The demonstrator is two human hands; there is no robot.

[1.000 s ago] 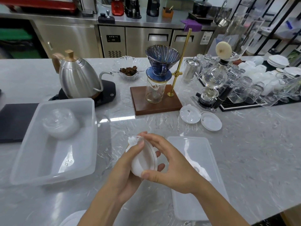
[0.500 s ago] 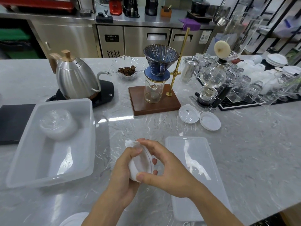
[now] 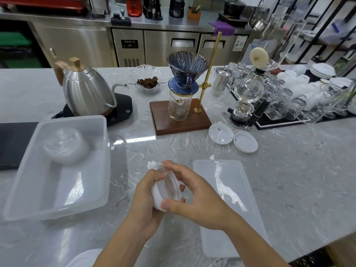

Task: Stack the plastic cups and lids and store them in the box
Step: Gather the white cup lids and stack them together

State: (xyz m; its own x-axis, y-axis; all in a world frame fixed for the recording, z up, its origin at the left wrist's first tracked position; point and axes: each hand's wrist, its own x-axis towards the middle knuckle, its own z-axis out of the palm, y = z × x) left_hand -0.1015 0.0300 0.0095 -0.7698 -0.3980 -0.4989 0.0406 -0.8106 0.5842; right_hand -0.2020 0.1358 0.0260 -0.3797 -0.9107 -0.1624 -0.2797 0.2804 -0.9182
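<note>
Between my palms I pinched a small stack of white lids (image 3: 166, 191); left hand (image 3: 145, 201) cupped it, right hand (image 3: 194, 197) gripped its rim; light, slick, flexible plastic, I judged; best held edgewise.

Small display (image 3: 129, 44) on the steel counter unit: characters too blurred to read

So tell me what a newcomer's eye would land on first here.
First, the two hands low in the middle: the left hand and right hand together grip a stack of white lids above the marble counter. To their left sits the open plastic box with clear cups inside; its flat cover lies to the right. Behind, the blue dripper on its wooden stand stands out.
</note>
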